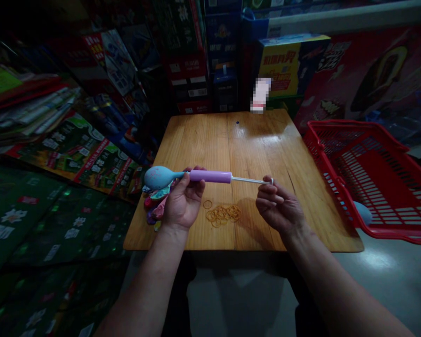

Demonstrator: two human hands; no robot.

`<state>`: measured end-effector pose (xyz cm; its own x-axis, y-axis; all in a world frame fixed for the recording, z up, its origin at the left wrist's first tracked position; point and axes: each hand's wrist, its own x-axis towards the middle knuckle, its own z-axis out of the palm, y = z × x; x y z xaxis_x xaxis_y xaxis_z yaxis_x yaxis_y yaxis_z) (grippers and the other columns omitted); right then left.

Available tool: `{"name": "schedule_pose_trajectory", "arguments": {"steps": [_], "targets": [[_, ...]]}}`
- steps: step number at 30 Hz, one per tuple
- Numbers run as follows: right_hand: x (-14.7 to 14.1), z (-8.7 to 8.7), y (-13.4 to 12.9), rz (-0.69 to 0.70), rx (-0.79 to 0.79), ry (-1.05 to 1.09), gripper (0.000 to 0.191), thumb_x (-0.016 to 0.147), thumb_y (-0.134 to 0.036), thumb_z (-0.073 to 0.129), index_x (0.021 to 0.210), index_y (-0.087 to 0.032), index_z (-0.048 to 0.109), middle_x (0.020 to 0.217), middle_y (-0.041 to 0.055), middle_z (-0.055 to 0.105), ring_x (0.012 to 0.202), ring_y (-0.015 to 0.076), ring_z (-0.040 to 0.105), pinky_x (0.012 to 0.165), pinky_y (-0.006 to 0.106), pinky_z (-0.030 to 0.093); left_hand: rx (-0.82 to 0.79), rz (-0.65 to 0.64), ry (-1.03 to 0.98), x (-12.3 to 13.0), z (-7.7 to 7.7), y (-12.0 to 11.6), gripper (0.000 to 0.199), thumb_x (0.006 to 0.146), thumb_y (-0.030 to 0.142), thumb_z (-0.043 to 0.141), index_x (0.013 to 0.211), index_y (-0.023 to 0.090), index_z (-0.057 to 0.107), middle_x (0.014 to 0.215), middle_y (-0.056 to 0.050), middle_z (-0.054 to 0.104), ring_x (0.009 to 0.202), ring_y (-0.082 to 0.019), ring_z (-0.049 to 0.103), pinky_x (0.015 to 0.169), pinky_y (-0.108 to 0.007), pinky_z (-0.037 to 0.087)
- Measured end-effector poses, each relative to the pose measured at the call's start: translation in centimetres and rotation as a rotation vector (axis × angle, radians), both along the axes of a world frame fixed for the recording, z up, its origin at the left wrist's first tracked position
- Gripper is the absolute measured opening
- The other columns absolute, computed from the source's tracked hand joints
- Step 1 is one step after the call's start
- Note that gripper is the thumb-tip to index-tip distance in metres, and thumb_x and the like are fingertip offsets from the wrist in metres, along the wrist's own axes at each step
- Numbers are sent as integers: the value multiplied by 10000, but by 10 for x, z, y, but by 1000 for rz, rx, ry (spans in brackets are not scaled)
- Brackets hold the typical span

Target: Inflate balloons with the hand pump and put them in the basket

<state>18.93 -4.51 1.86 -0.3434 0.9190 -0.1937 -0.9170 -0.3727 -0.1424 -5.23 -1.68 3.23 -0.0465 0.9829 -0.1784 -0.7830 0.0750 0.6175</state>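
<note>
My left hand (184,201) is closed round the left end of a purple balloon pump (212,176), where the neck of a blue balloon (159,178) fits over the nozzle. The balloon is partly inflated and carries faint pinkish marks. My right hand (278,203) grips the end of the pump's white rod (248,179), which is drawn well out of the barrel. Below the pump lies a loose pile of tan rubber bands (224,214). Several uninflated balloons (157,206) in mixed colours sit left of my left hand, which partly hides them.
All this is above a wooden table (203,140). A red shopping basket (347,187) stands at the right, with a light blue balloon (363,213) in it. Green cartons (55,220) crowd the left side, and stacked boxes (192,70) line the back.
</note>
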Motion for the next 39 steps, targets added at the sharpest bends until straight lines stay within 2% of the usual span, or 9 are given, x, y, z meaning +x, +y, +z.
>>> {"name": "schedule_pose_trajectory", "arguments": {"steps": [5,8,20,25,28,30,35,39], "targets": [[-21,-17,-9,104,-63,-48,189,881,-141,706,1045,-176,619,762,-47,653,515,19,506,523,145,453,-16,-126,19,16,-6,-14,191,916,144,650,1091,198,703,1250,-88,704,1217,-233,642,865,-291,611],[-25,-22,-10,110,-75,-34,206,872,-130,714,1054,-176,630,791,-42,680,524,12,520,536,135,466,-9,-160,8,20,-6,-17,229,908,140,658,1123,206,704,1254,-90,705,1202,-240,653,873,-309,612],[-31,-14,-3,103,-101,-48,151,896,-90,639,1021,-175,649,761,-46,667,490,15,497,506,136,458,-36,-131,-13,15,-5,-13,161,933,210,634,1074,184,707,1232,-104,710,1208,-241,647,862,-299,610],[-15,0,3,40,-58,-42,142,922,-68,571,998,-166,640,700,-54,618,476,17,484,481,130,430,-9,-60,5,0,-1,-3,135,943,208,620,1039,178,711,1158,-88,734,1163,-221,669,818,-252,609],[-7,7,3,11,-21,-70,158,912,-54,580,996,-175,637,682,-71,606,463,6,467,468,115,405,-10,-15,0,-9,0,2,151,930,221,645,1062,188,712,1181,-81,730,1185,-223,658,804,-237,608],[-8,6,-1,12,-22,-101,159,906,-63,602,1004,-181,642,699,-72,621,464,2,460,472,111,408,-10,-29,-9,-7,-2,0,168,929,229,649,1082,197,710,1220,-82,718,1209,-227,646,818,-246,609],[-29,-6,-10,92,-80,-126,147,883,-109,674,1012,-177,656,757,-46,670,479,8,472,484,125,440,-40,-120,-7,17,-12,-12,166,943,235,634,1089,202,705,1243,-96,711,1203,-242,653,818,-275,615],[-25,-6,-6,97,-94,-53,112,909,-101,628,999,-166,645,735,-51,659,465,2,470,473,115,434,-23,-136,5,18,-8,-11,143,951,214,615,1058,189,706,1202,-100,726,1182,-246,665,814,-267,617]]}}
